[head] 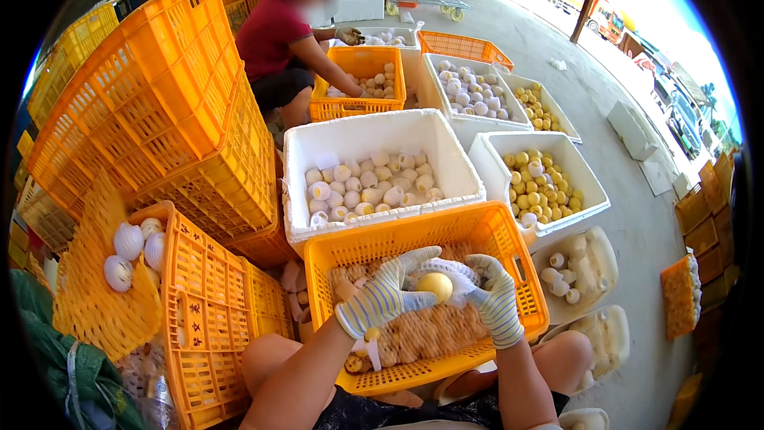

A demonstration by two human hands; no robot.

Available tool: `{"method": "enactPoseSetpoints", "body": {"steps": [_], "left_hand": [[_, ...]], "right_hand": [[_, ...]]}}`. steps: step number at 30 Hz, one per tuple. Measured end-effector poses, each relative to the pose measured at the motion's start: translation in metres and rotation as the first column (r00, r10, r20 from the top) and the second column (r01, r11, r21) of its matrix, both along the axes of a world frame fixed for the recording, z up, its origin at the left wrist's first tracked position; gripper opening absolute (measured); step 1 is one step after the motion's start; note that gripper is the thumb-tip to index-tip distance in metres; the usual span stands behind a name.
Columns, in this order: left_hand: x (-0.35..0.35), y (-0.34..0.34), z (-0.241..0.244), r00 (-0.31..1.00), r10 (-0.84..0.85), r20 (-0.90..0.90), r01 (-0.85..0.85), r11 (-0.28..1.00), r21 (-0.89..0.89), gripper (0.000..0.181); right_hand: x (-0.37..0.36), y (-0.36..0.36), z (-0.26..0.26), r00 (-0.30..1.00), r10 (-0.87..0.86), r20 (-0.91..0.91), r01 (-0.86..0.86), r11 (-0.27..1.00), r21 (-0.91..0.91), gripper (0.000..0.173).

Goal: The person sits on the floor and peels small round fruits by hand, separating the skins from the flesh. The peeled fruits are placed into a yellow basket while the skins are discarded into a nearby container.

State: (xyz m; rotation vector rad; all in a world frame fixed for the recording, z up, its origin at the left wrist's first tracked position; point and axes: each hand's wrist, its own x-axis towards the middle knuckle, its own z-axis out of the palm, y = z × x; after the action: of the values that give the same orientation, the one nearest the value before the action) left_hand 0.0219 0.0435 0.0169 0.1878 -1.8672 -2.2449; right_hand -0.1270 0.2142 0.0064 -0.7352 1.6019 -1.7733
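Both my hands wear striped knit gloves and are raised over an orange plastic crate point(412, 237) lined with foam netting point(427, 337). My left hand point(388, 292) has its thumb and fingers around a round yellow fruit point(435, 287). White foam netting point(461, 286) lies against the fruit, and my right hand point(495, 295) pinches it from the other side. A few yellow fruits point(354, 363) sit in the crate's near left corner. Just beyond stands a white foam box point(382, 125) of net-wrapped fruit; to its right, another foam box point(573, 176) holds mostly bare yellow fruit.
Tall stacked orange crates point(161, 71) rise at the left, with a tilted crate point(206, 310) nearer me. A person in a red shirt point(268, 42) crouches ahead, reaching into an orange crate point(358, 110). Foam trays point(588, 263) lie at my right; more foam boxes point(441, 80) stand beyond.
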Motion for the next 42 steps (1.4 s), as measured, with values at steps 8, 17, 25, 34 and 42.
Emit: {"method": "enactPoseSetpoints", "body": {"steps": [8,17,25,34,42], "left_hand": [[-0.013,-0.003,-0.032,0.948,0.231,0.221,-0.227,0.973,-0.044,0.066],[-0.019,0.029,-0.013,0.978,0.026,0.208,-0.052,0.991,0.123,0.073],[0.001,0.026,-0.039,0.894,0.188,0.406,-0.144,0.98,-0.137,0.044],[-0.004,0.013,-0.081,0.791,0.162,0.59,-0.086,0.984,-0.155,0.05],[-0.007,0.015,-0.076,0.806,0.127,0.578,-0.031,0.984,-0.173,0.053]], "right_hand": [[0.028,-0.019,0.018,0.671,0.058,-0.739,-0.157,0.985,-0.065,0.066],[-0.027,0.132,0.063,0.708,0.044,-0.705,0.07,0.989,0.132,0.056],[0.015,0.525,-0.068,0.622,-0.709,-0.331,0.744,0.405,0.531,0.042],[0.225,0.649,-0.298,0.768,-0.549,-0.331,0.216,-0.265,0.94,0.06],[0.19,0.703,-0.312,0.861,-0.508,-0.002,-0.001,-0.006,1.0,0.039]]}}
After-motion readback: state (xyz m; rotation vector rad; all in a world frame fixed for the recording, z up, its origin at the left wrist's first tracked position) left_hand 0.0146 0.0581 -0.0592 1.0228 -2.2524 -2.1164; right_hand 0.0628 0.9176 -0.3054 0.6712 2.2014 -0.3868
